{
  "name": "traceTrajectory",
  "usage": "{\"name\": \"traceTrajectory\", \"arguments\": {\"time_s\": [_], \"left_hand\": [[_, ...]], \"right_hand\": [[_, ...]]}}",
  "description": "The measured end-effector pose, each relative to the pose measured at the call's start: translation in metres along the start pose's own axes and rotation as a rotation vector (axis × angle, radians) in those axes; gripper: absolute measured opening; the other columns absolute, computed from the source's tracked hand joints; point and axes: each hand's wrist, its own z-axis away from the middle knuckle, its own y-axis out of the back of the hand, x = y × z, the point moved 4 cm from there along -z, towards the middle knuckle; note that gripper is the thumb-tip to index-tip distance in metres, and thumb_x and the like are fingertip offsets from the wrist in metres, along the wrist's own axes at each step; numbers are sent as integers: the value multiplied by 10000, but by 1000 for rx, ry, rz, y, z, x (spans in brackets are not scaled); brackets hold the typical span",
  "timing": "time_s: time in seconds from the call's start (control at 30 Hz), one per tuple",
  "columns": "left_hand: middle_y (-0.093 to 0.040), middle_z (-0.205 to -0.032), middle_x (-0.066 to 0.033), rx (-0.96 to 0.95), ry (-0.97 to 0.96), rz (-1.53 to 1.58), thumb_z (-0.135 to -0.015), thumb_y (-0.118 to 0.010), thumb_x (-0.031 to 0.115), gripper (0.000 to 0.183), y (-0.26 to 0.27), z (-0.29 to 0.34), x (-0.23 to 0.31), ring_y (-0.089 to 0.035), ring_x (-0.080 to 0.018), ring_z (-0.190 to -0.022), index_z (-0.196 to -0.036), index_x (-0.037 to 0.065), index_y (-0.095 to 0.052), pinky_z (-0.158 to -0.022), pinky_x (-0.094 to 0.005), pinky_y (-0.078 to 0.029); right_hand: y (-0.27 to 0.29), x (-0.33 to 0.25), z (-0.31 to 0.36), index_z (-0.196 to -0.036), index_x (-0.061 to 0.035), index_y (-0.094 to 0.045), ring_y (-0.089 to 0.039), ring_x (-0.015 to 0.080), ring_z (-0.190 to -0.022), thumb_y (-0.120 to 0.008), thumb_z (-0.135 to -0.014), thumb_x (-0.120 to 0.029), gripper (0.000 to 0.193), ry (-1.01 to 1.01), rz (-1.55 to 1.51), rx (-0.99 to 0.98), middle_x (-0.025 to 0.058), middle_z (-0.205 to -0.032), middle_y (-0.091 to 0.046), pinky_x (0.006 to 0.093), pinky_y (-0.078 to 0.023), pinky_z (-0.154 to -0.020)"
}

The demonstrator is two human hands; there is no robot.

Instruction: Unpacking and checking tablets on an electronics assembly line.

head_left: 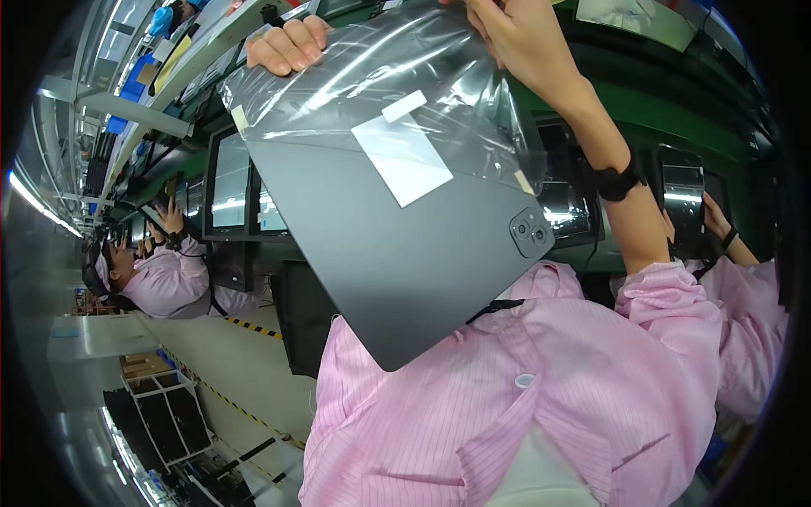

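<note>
A dark grey tablet (389, 262) is tilted up in front of my chest, its back with the camera bump (532, 232) facing me. Clear plastic film (338, 89) covers the upper part of that back, wrinkled and lifted toward the right. A white label (405, 160) and small pale tabs sit on it. The fingers of my left hand (289, 46) curl over the tablet's far left edge, thumb hidden. My right hand (528, 42) is closed on the film at the top right; its fingertips are partly cut off by the picture's edge.
Along the green workbench (676, 135) stand dark trays holding screens (230, 182). At the left a co-worker in pink (169, 270) handles a device; at the right another person's hand (718, 220) is by a dark tablet (683, 182). A wire rack (169, 414) stands on the floor.
</note>
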Motion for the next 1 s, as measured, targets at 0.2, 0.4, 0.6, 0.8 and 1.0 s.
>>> {"name": "traceTrajectory", "arguments": {"time_s": [0.2,0.4,0.6,0.8,1.0], "left_hand": [[-560,-856,-120,-48,233,-90,-927,-456,275,267,18,-2,29,-536,-241,-785,-910,21,-534,-700,-355,-396],[-500,-817,-87,309,191,-477,-915,-470,275,233,19,13,47,-480,-208,-765,-878,47,-501,-717,-322,-381],[-440,-777,-54,490,152,-713,-903,-483,274,210,26,14,68,-424,-175,-745,-845,73,-469,-733,-289,-367],[-440,-751,-44,518,158,-833,-909,-489,293,243,20,12,88,-414,-168,-721,-825,67,-465,-726,-294,-371],[-453,-740,-46,602,114,-755,-903,-508,295,254,0,18,90,-422,-172,-712,-823,56,-475,-712,-304,-376]], "right_hand": [[1,-16,-7,-816,5,-576,-408,18,-531,-530,-934,-124,181,106,-44,107,-20,-633,-529,184,-321,-469],[12,-70,47,-898,5,-637,-549,150,-565,-591,-885,-288,298,934,302,69,42,-644,-576,218,-403,-467],[10,-49,38,-892,-25,-686,-568,145,-700,-493,-911,-307,342,558,73,-271,46,-778,-648,267,-430,-583],[27,-15,49,-851,-66,-710,-594,188,-843,-726,-694,-37,160,509,149,-274,35,-840,-669,294,-485,-764],[30,-17,72,-898,-15,-685,-641,229,-851,-675,-732,40,174,456,125,-23,86,-851,-677,293,-513,-739]]}}
